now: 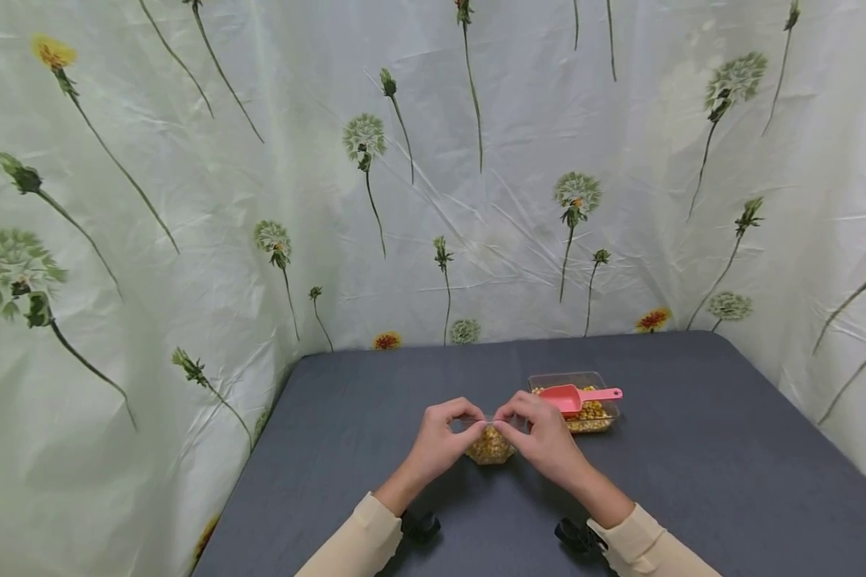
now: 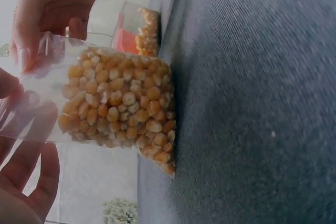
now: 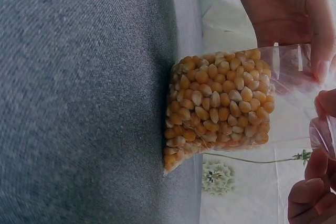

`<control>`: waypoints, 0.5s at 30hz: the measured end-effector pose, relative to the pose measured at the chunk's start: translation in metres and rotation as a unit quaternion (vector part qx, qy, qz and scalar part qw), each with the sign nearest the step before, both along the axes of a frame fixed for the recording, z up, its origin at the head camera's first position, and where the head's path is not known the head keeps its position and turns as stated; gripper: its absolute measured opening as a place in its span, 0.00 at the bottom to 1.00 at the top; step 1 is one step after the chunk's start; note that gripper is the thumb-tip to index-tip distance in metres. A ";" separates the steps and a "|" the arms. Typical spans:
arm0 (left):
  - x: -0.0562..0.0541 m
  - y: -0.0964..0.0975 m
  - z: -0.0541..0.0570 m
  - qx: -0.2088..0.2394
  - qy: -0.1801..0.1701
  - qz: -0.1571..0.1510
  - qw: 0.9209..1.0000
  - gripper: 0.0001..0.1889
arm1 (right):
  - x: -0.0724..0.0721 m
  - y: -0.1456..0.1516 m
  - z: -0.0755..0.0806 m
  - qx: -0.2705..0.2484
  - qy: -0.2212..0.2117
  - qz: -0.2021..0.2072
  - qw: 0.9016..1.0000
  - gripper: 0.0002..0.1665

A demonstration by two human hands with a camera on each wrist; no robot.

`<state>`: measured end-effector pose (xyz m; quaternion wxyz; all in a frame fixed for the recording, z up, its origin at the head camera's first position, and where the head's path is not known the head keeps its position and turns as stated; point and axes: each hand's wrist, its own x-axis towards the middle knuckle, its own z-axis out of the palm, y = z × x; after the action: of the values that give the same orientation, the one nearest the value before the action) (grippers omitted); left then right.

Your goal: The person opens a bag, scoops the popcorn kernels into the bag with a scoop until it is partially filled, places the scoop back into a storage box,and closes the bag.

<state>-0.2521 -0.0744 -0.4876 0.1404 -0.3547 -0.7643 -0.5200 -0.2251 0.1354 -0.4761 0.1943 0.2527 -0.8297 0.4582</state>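
A clear plastic bag of corn kernels stands upright on the dark table, its lower part packed with yellow-orange kernels. My left hand pinches the bag's top edge between thumb and fingers. Close beside it, my right hand pinches the same edge, the two thumbs almost meeting. In the left wrist view, the film above the kernels is wrinkled between both hands. The right wrist view shows the bag with its bottom on the cloth.
Behind my right hand sits a clear tray of corn kernels, with a pink scoop lying across it. A grey cloth covers the table. Flower-printed curtains hang behind and beside it.
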 end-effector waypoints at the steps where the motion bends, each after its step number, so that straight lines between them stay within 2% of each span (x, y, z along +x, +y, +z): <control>1: 0.000 0.000 -0.001 -0.001 0.001 0.000 1.000 0.06 | 0.000 -0.001 -0.001 0.001 0.001 0.002 1.000 0.06; 4: 0.001 0.001 -0.002 -0.009 -0.002 0.001 1.000 0.05 | 0.000 -0.002 -0.001 0.007 0.007 0.003 1.000 0.06; 10: -0.001 0.002 -0.001 -0.030 0.031 -0.009 0.999 0.04 | -0.002 0.000 0.002 0.023 0.017 0.011 1.000 0.06; 15: -0.002 -0.002 0.002 -0.048 0.070 0.027 0.996 0.03 | -0.005 0.008 0.007 0.036 0.013 0.009 0.999 0.06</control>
<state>-0.2544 -0.0764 -0.4858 0.1901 -0.3758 -0.7857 -0.4531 -0.2306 0.1432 -0.4688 0.1920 0.2733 -0.8405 0.4266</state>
